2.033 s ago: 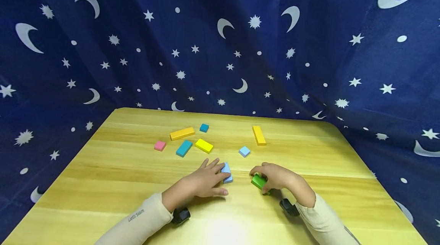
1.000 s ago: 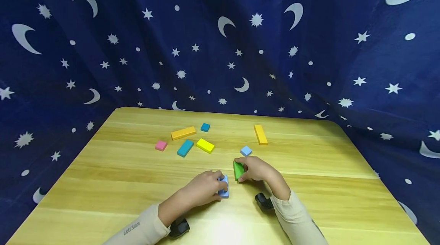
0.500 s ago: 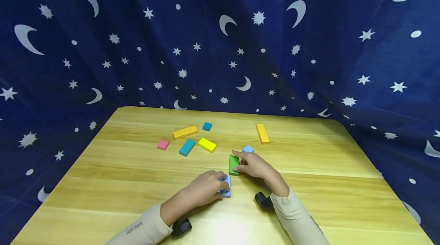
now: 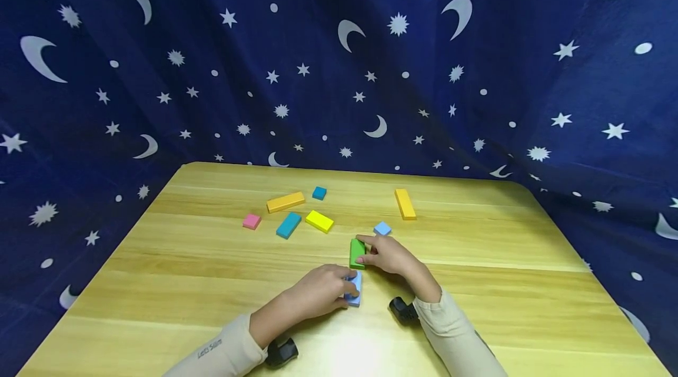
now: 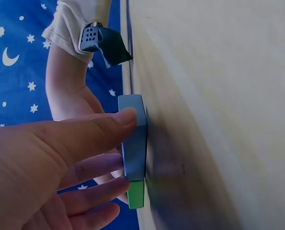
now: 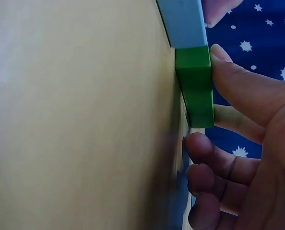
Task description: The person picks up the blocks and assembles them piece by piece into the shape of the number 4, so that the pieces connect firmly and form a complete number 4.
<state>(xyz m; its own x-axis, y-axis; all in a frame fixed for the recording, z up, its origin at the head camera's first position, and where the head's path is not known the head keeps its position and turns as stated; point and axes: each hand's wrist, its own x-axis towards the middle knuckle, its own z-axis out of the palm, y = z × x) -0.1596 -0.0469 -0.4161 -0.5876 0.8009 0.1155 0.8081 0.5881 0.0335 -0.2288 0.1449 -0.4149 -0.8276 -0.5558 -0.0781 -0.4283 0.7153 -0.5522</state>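
Green block (image 4: 356,250) at twelve o'clock of blue block (image 5: 134,153), ends touching; right hand (image 4: 389,254) pinches green, left hand (image 4: 322,289) blue, fingertip grips apparently steadying both.

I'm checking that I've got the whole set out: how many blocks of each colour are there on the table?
Light blue blocks: 2
Green block: 1
Orange blocks: 2
Teal block: 1
Dark blue block: 1
Yellow block: 1
Pink block: 1
Total: 9
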